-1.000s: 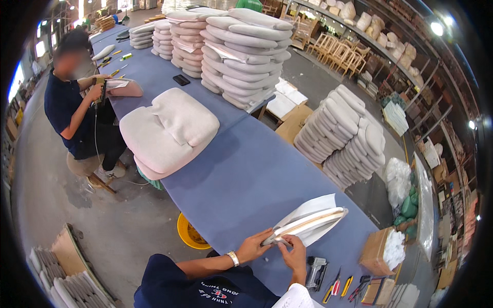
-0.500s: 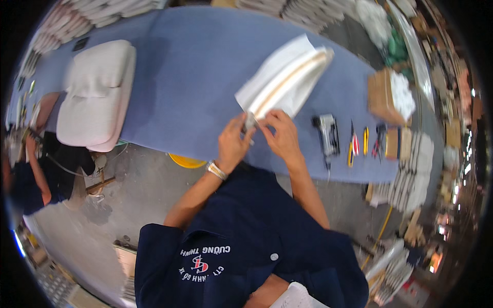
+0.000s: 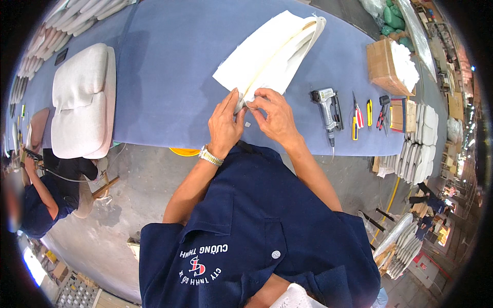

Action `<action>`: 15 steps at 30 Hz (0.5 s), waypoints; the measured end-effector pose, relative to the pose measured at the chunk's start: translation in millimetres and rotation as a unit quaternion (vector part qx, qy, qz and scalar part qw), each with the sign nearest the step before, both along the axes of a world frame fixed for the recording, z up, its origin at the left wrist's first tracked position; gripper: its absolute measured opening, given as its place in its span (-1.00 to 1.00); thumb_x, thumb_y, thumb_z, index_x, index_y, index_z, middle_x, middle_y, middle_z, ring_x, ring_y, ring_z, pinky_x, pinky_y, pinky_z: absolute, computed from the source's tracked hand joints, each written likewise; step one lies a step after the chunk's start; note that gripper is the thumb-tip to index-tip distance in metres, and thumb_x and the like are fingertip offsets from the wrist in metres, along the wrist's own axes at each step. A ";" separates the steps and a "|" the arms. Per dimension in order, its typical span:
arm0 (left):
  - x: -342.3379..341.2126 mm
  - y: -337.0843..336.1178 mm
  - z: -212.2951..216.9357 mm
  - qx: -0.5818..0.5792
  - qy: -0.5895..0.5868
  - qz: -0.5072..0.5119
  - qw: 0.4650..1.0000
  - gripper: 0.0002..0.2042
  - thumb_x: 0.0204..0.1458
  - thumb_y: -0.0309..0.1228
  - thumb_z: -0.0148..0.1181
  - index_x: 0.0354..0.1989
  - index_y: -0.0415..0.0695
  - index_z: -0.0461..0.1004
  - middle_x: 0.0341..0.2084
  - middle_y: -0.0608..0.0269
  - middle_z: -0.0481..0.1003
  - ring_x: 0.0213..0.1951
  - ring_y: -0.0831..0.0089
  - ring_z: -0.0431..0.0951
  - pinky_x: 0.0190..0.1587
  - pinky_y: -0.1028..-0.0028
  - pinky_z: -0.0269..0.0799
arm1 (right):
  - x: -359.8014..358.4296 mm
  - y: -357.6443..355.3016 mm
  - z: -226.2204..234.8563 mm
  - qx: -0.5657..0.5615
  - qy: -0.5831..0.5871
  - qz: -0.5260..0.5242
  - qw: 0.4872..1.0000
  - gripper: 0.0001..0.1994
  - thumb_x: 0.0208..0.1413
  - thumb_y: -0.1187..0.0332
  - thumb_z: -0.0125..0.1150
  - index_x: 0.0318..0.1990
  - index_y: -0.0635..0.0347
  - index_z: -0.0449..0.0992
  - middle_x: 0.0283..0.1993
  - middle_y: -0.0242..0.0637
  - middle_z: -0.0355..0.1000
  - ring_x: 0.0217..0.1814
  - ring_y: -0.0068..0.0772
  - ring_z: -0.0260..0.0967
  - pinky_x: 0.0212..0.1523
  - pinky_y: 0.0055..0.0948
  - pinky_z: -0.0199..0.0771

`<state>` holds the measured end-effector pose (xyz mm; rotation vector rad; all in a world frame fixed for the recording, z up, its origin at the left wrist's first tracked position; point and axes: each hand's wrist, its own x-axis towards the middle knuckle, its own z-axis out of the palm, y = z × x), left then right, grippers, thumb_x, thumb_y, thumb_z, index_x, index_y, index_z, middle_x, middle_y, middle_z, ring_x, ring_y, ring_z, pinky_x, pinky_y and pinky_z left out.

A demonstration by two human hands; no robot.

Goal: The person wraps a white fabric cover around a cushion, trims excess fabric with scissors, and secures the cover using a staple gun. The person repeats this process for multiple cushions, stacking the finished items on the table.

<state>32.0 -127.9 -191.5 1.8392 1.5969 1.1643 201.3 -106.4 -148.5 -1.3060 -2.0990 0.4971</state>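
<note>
Spanning the workspace: one blue table (image 3: 174, 82), two stacked pale cushions (image 3: 77, 102), one white fabric-covered piece (image 3: 272, 56).
The piece slants over the table's middle; one cardboard box (image 3: 382, 66) stands to its right. Left hand (image 3: 226, 123) and right hand (image 3: 275, 115) pinch its near end, thumbs against fingers, partly blocking its tip. Rightward lie one staple gun (image 3: 326, 110) and one yellow cutter (image 3: 369, 113); just below the fingers, one small scrap (image 3: 247, 124).

The left forearm (image 3: 192, 186) and right forearm (image 3: 314, 173) slant inward toward the far side, hands nearly meeting: left hand (image 3: 226, 125) straight-fingered, gripping; right hand (image 3: 273, 117) bent, thumb and forefinger pinched.
</note>
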 end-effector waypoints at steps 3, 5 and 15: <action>-0.1 -0.1 -0.9 0.014 0.021 0.003 1.000 -0.49 0.05 -0.57 0.34 0.24 -0.24 0.49 0.14 -0.04 0.57 0.05 0.03 0.64 0.03 0.26 0.60 | -1.2 -0.1 0.8 -0.012 0.003 -0.003 1.000 -0.85 0.05 0.45 0.43 -0.20 0.12 0.67 0.04 -0.21 0.52 0.09 -0.05 0.49 0.04 -0.17 0.52; 0.1 -1.6 1.4 0.012 0.039 0.005 0.999 -0.47 0.04 -0.59 0.33 0.26 -0.21 0.49 0.15 -0.02 0.57 0.03 0.04 0.64 0.03 0.25 0.60 | -2.4 -1.3 2.9 -0.024 0.017 -0.004 1.000 -0.84 0.07 0.43 0.43 -0.18 0.12 0.67 0.04 -0.19 0.53 0.06 -0.05 0.50 0.02 -0.20 0.53; 6.6 -9.1 -4.4 0.049 0.050 0.003 0.998 -0.45 -0.01 -0.57 0.38 0.24 -0.11 0.50 0.19 0.23 0.56 -0.21 0.19 0.62 -0.27 0.31 0.62 | -7.2 1.0 0.1 -0.121 0.120 -0.074 0.983 -0.80 0.11 0.34 0.39 -0.12 0.10 0.64 -0.17 -0.21 0.50 -0.07 -0.09 0.45 -0.03 -0.18 0.46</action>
